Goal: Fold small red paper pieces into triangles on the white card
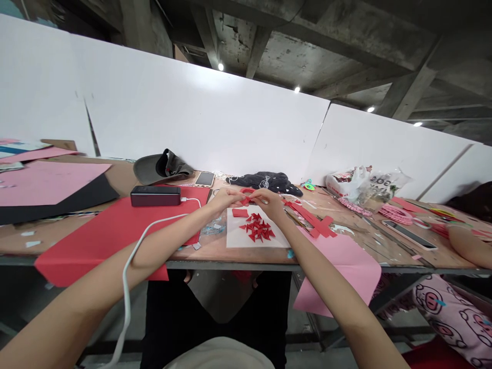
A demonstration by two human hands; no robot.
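Note:
Between my two hands is a small piece of red paper, pinched from both sides above the far edge of a white sheet. My left hand grips its left end with closed fingertips. The fingers of my right hand close on its right side. Just below the hands, a pile of folded red paper triangles lies on the white sheet. A flat red paper strip rests beside the pile. Part of the held paper is hidden by my fingers.
Left stand a power bank with a white cable over my left arm, red paper and a cap. Behind are a phone and dark cloth. Right lie red strips, pink paper and another person's arm.

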